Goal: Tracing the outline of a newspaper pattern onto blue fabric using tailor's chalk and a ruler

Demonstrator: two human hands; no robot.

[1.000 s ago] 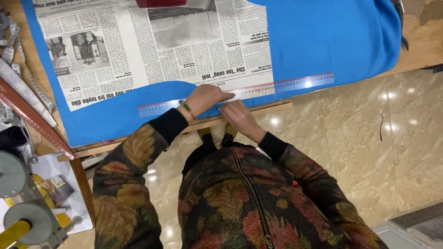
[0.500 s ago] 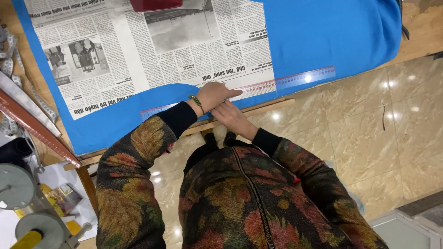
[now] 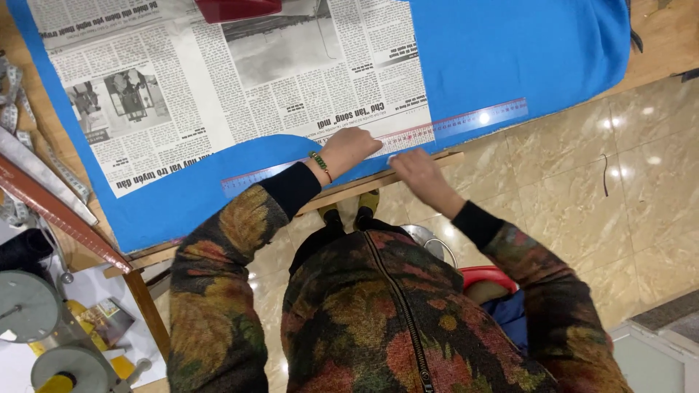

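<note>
Both hands sat on the clear ruler (image 3: 437, 129), which ran lengthwise along the near edge of the blue cloth (image 3: 510, 51). Left hand (image 3: 348, 149) pressed it flat with fingers spread; right hand (image 3: 416, 171) curled loosely beside, its grip unclear.

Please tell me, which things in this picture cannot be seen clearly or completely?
- Head view: whether the right hand holds anything; too small.
- Ruler: middle hidden under the left hand.
- Red object: cut by the top edge.
- Blue fabric: part hidden under the newspaper.
</note>
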